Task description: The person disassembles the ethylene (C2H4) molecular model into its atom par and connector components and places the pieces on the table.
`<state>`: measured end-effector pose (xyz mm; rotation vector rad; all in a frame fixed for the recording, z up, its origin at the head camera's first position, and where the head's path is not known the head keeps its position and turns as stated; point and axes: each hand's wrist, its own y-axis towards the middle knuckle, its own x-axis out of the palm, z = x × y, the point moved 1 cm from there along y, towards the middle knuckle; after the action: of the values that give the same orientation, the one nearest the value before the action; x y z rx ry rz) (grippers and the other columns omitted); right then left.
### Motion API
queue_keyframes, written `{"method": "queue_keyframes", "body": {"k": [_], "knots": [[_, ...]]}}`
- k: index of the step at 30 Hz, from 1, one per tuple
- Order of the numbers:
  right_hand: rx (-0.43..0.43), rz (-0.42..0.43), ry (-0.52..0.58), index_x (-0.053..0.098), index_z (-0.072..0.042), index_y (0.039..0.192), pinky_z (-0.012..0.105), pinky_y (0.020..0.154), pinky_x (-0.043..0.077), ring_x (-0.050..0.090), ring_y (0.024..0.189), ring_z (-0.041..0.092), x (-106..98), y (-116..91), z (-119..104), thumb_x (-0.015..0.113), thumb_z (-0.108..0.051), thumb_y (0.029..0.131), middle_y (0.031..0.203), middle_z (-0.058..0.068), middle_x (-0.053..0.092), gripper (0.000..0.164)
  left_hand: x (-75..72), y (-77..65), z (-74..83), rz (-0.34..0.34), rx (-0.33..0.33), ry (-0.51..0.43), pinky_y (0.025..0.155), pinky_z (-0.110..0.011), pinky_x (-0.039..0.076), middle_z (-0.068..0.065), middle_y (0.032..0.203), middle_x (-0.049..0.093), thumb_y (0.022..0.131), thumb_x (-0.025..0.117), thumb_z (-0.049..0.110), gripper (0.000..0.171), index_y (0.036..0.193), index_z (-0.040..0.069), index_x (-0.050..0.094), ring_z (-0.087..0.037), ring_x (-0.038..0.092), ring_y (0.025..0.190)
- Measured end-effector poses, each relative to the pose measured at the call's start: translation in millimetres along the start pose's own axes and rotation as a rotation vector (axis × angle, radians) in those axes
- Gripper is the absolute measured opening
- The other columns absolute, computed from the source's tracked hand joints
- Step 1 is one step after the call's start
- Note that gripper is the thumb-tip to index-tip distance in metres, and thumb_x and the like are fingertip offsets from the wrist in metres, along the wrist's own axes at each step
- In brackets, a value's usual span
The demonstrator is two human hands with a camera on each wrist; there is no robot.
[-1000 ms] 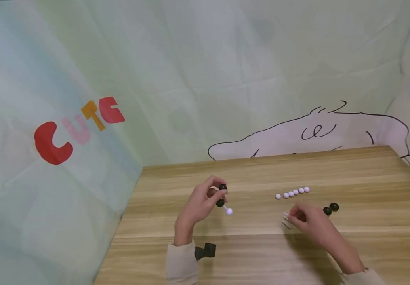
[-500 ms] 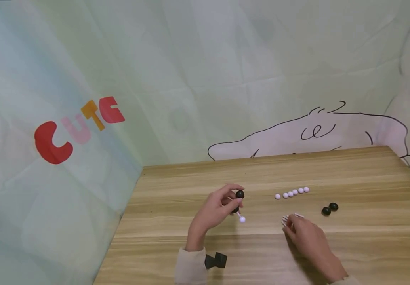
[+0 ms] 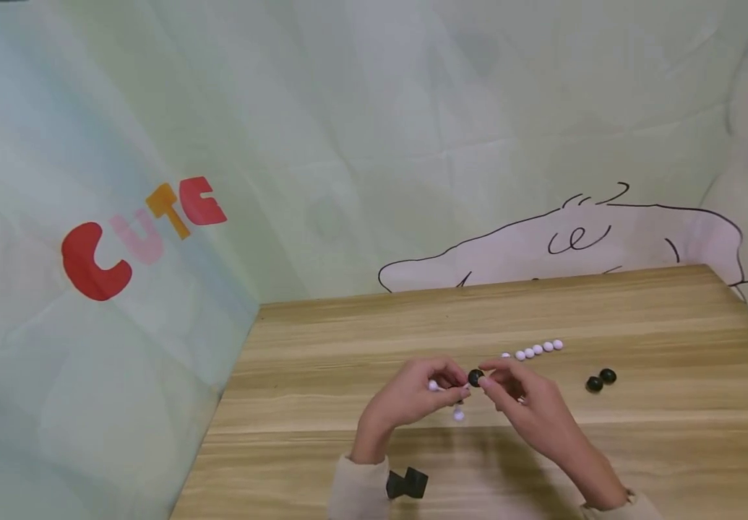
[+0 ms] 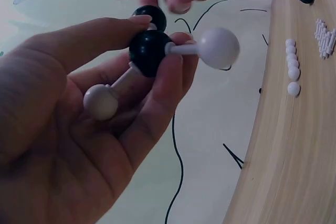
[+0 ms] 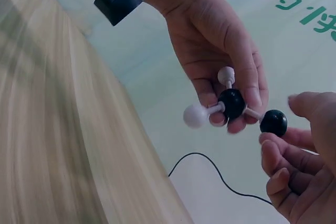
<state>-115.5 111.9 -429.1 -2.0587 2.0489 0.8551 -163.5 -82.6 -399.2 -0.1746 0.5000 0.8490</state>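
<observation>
My left hand (image 3: 406, 397) pinches a ball-and-stick molecular model by one of its black balls (image 4: 149, 56), thumb on one side and fingers on the other. Two white balls branch off that black ball on short white rods, one larger white ball (image 4: 219, 48) pointing outward. A further white rod joins it to a second black ball (image 5: 273, 123). My right hand (image 3: 532, 408) is at this second ball, its loosely bent fingertips close beside it. The right thumb (image 5: 304, 103) stands apart from the ball in the right wrist view.
On the wooden table (image 3: 321, 339), a row of white balls (image 3: 538, 349) lies behind the right hand. Two loose black balls (image 3: 595, 384) sit to the right. Several white rods (image 4: 324, 38) lie near the row. A black device (image 3: 407, 482) is strapped to the left wrist.
My left hand has carried the model to the right and turned it. My right hand has left the white rods on the table and come left to the model's black end ball.
</observation>
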Motion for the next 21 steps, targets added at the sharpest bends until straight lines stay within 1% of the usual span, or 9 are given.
{"method": "queue_keyframes", "body": {"k": [2, 4, 7, 10, 13, 18, 21], "knots": [[-0.017, -0.007, 0.014, 0.064, -0.017, 0.108, 0.024, 0.053, 0.048, 0.056, 0.061, 0.006, 0.9, 0.4, -4.4, 0.065, -0.024, 0.092, 0.078, -0.008, 0.063, 0.018, 2.5, 1.3, 1.2, -0.019, 0.035, 0.051, 0.070, -0.017, 0.050, -0.006, 0.088, 0.069, 0.090, 0.066, 0.013, 0.006, 0.092, 0.007, 0.067, -0.001, 0.060, 0.076], [-0.036, -0.014, 0.018, 0.064, -0.015, 0.107, 0.024, 0.055, 0.048, 0.056, 0.063, 0.004, 1.9, 0.4, -4.7, 0.069, -0.022, 0.089, 0.077, -0.009, 0.062, 0.020, 4.4, 2.7, 1.1, -0.036, 0.054, 0.083, 0.070, -0.016, 0.051, -0.006, 0.088, 0.068, 0.090, 0.066, 0.012, 0.005, 0.091, 0.007, 0.066, 0.000, 0.059, 0.076], [-0.066, -0.038, 0.026, 0.064, -0.014, 0.105, 0.023, 0.057, 0.049, 0.058, 0.066, 0.003, 2.3, 0.0, -3.8, 0.071, -0.021, 0.087, 0.080, -0.010, 0.065, 0.020, 5.9, 3.7, 1.2, -0.048, 0.042, 0.099, 0.070, -0.016, 0.050, -0.004, 0.088, 0.067, 0.090, 0.066, 0.011, 0.005, 0.089, 0.006, 0.065, 0.001, 0.059, 0.076], [-0.090, -0.063, 0.038, 0.064, -0.017, 0.102, 0.023, 0.059, 0.050, 0.060, 0.069, 0.002, 1.6, -0.8, -3.8, 0.072, -0.021, 0.086, 0.085, -0.011, 0.066, 0.019, 6.3, 4.5, 1.8, -0.059, 0.036, 0.105, 0.068, -0.015, 0.049, -0.002, 0.084, 0.066, 0.089, 0.067, 0.011, 0.006, 0.085, 0.007, 0.064, 0.002, 0.058, 0.073], [-0.118, -0.075, 0.042, 0.063, -0.019, 0.100, 0.023, 0.059, 0.050, 0.059, 0.069, 0.002, 0.0, -1.8, -3.6, 0.072, -0.020, 0.086, 0.084, -0.012, 0.065, 0.016, 6.5, 4.8, 3.4, -0.077, 0.048, 0.122, 0.065, -0.014, 0.047, 0.000, 0.079, 0.065, 0.088, 0.068, 0.010, 0.007, 0.083, 0.009, 0.065, 0.003, 0.057, 0.070], [-0.180, -0.069, 0.057, 0.061, -0.020, 0.097, 0.023, 0.058, 0.048, 0.055, 0.067, 0.002, -3.0, -4.0, -2.2, 0.071, -0.014, 0.086, 0.081, -0.011, 0.062, 0.016, 5.6, 5.7, 6.5, -0.128, 0.072, 0.162, 0.067, -0.013, 0.048, 0.005, 0.076, 0.065, 0.089, 0.066, 0.012, 0.007, 0.082, 0.010, 0.065, 0.006, 0.057, 0.071], [-0.205, -0.061, 0.076, 0.061, -0.020, 0.096, 0.023, 0.058, 0.047, 0.054, 0.066, 0.003, -4.4, -5.6, -2.3, 0.071, -0.011, 0.086, 0.081, -0.010, 0.060, 0.018, 3.6, 6.3, 9.7, -0.165, 0.088, 0.171, 0.069, -0.013, 0.049, 0.003, 0.077, 0.067, 0.090, 0.065, 0.012, 0.008, 0.083, 0.009, 0.066, 0.006, 0.057, 0.072]]}}
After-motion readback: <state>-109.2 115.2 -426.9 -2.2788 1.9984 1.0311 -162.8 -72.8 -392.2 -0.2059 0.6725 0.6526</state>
